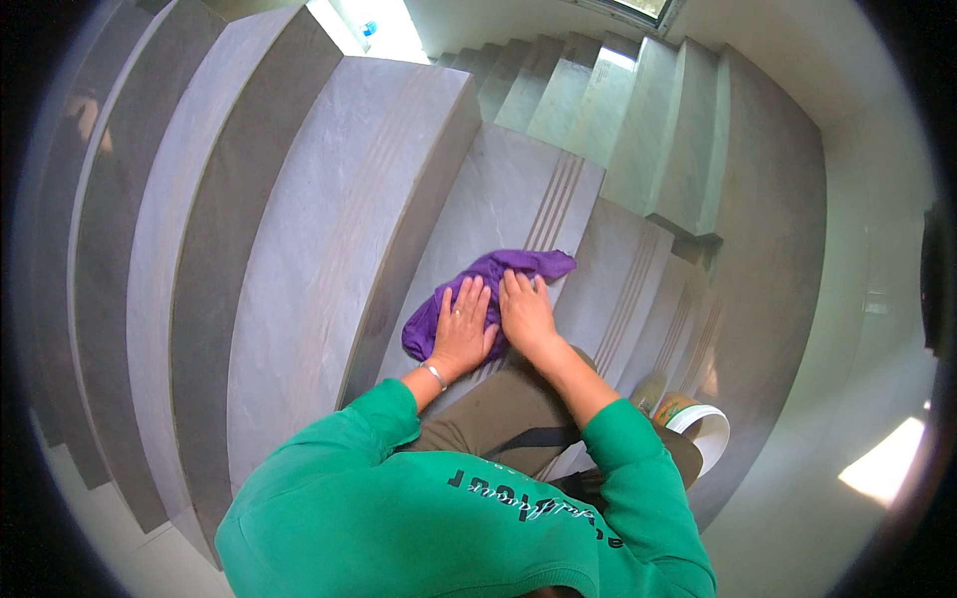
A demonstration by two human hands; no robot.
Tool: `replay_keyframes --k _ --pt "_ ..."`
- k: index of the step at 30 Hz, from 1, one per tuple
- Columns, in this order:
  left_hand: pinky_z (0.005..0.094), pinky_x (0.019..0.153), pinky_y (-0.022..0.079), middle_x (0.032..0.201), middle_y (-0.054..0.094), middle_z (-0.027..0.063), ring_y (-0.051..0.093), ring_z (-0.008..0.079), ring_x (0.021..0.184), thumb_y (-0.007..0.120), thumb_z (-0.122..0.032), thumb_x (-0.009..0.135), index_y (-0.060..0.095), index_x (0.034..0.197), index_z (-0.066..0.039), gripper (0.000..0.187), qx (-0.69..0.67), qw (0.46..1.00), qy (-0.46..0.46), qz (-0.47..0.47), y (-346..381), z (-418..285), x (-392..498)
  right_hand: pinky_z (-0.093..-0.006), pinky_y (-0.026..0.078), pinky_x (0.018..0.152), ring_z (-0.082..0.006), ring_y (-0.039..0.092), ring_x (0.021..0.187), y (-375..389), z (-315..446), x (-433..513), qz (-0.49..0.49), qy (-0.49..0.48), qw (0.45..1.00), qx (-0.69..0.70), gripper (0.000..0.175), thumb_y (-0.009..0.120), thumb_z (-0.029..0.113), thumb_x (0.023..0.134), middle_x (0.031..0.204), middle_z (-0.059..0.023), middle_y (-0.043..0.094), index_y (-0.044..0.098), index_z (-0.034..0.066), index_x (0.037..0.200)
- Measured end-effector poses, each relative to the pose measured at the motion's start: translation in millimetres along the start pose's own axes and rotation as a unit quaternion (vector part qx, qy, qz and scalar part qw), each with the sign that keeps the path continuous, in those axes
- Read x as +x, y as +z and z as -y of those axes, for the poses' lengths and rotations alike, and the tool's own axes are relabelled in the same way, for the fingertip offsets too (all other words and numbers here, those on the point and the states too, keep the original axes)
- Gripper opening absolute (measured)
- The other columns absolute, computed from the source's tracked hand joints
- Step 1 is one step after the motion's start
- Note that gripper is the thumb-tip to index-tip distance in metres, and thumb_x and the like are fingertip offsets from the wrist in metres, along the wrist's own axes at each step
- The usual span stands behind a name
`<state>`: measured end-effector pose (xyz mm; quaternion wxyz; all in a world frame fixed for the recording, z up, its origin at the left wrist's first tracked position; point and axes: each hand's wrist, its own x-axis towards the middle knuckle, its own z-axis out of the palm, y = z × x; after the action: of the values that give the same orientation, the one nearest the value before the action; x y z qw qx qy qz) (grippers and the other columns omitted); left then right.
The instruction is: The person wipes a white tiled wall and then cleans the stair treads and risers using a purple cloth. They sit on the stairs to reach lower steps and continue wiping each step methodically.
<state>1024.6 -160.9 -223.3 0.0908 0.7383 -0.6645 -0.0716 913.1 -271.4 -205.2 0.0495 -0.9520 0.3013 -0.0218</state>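
A crumpled purple cloth lies across a grey marble stair tread, over the grooved strips near its edge. My left hand rests flat on the cloth with its fingers stretched out, holding it down against the stone. Close beside it, my right hand presses on the cloth's right part, fingertips on the fabric. One end of the cloth reaches the tread's front edge, past my right fingers. What the palms cover is hidden.
Higher steps rise on the left; lower treads drop away to the right. A white bucket stands beside my leg, near a shoe. Another flight lies beyond, below a window. A pale wall bounds the right.
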Motion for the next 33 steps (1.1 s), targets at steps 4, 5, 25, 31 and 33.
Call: replay_keyframes --k 4,5,25,31,33 --pt "0.0507 0.116 0.012 0.150 0.032 0.0193 0.023 0.0312 0.143 0.060 -0.032 0.084 0.038 0.140 0.002 0.070 0.013 0.997 -0.040 -0.063 0 25 66 -0.0497 0.038 0.098 -0.0234 0.054 0.111 5 -22 71 -0.031 0.021 0.999 0.029 0.030 0.050 0.016 0.084 0.120 -0.0082 0.058 0.063 0.0033 0.107" --pt "0.0507 0.116 0.013 0.149 0.033 0.0200 0.024 0.0319 0.142 0.059 -0.032 0.084 0.038 0.140 0.003 0.069 0.021 0.996 -0.047 -0.075 1 33 86 -0.0509 0.039 0.098 -0.0230 0.054 0.111 6 -29 92 -0.021 0.032 0.999 0.030 0.030 0.050 0.015 0.083 0.121 -0.0078 0.058 0.063 0.0037 0.107" --pt "0.0494 0.115 0.015 0.149 0.034 0.0186 0.025 0.0311 0.142 0.053 -0.032 0.088 0.036 0.141 0.003 0.065 0.016 0.989 -0.107 -0.097 7 42 200 -0.0584 0.031 0.106 -0.0225 0.046 0.129 6 -97 188 0.012 0.071 0.988 0.136 0.036 0.048 0.015 0.089 0.137 -0.0026 0.052 0.061 0.0120 0.122" --pt "0.0490 0.115 0.014 0.150 0.033 0.0177 0.025 0.0304 0.142 0.058 -0.032 0.085 0.038 0.139 0.003 0.068 0.006 0.997 0.004 -0.081 9 23 111 -0.0570 0.033 0.105 -0.0225 0.046 0.128 8 -70 99 0.044 0.062 0.994 0.082 0.039 0.052 0.014 0.084 0.138 -0.0043 0.050 0.060 0.0100 0.122" --pt "0.0491 0.115 0.015 0.149 0.033 0.0185 0.025 0.0311 0.142 0.059 -0.032 0.084 0.038 0.139 0.003 0.069 0.003 0.999 -0.004 -0.047 5 10 79 -0.0556 0.033 0.105 -0.0233 0.046 0.127 7 -52 68 0.045 0.054 0.993 0.095 0.038 0.052 0.013 0.084 0.137 -0.0064 0.051 0.060 0.0080 0.120"
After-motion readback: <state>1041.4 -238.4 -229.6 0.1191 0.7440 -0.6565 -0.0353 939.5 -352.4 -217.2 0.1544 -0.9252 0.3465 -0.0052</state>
